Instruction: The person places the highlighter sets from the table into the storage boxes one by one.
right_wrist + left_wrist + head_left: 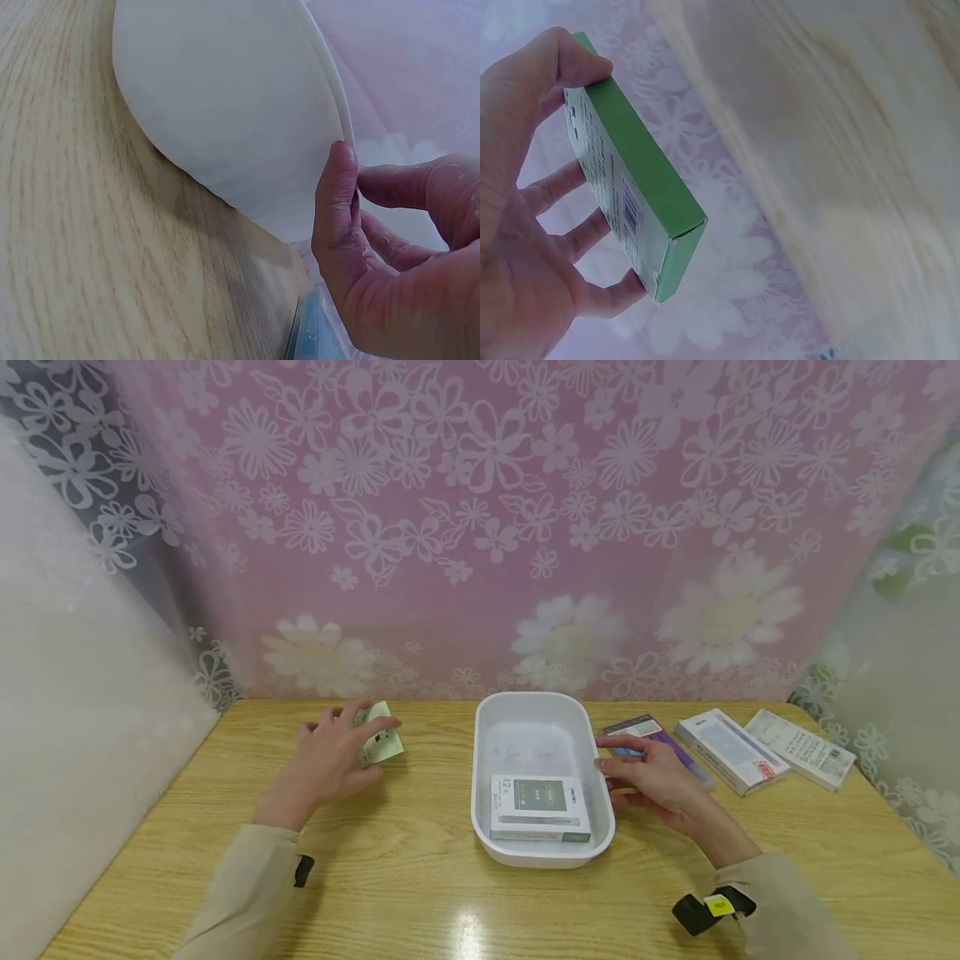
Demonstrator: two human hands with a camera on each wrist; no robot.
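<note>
Over the left part of the table, my left hand (330,764) holds a thin green and white box (384,745). The left wrist view shows the thumb on the box's green side (641,150) and the other fingers against its printed face, where a barcode shows. My right hand (660,781) pinches the right rim of a white plastic tub (481,760); in the right wrist view, fingertips lie on both sides of the rim. Inside the tub, at its near end, lies a white box with a grey-green panel (542,797).
Right of the tub lie a purple and blue flat package (628,727), a white box with a pale blue-grey front (723,747) and a white box with a barcode (802,747). A pink flowered curtain (450,543) hangs behind the wood-grain table (405,885).
</note>
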